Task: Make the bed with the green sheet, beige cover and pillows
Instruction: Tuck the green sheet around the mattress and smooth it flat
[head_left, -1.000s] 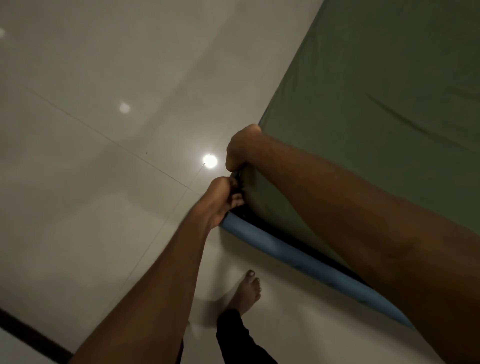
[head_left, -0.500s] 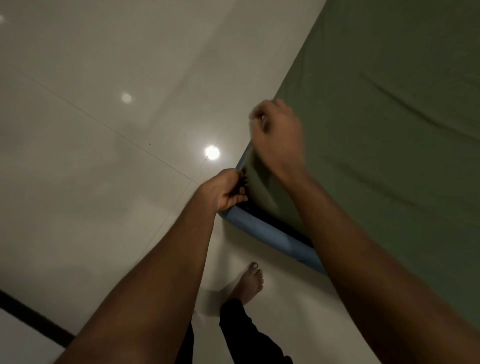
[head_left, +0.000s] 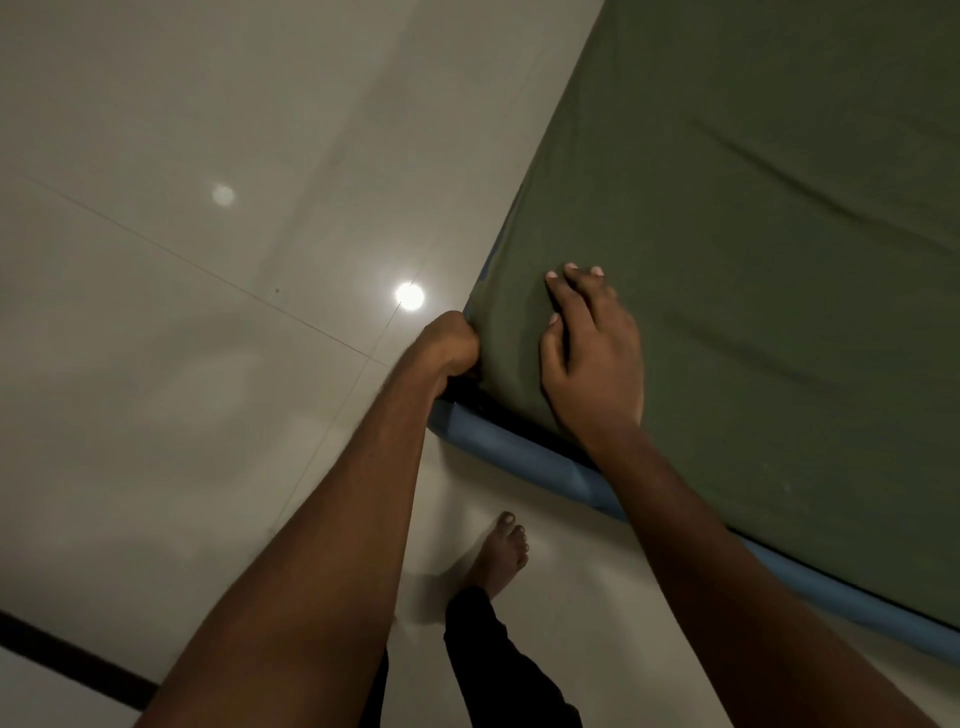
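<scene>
We have the green sheet (head_left: 753, 260) spread over the blue mattress (head_left: 511, 453) and are, we judge, tucking its near corner, our left grip (head_left: 451, 345) curled round the hem, our right grip (head_left: 592, 358) spread flat on top; beige cover and pillows, out of view, remain.

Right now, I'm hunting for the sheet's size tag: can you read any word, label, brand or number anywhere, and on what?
None: no text can be read in this view.
The sheet, the blue edge under it and the floor are plain.
No tag shows at the corner, where the left hand grips and the right hand presses.
</scene>
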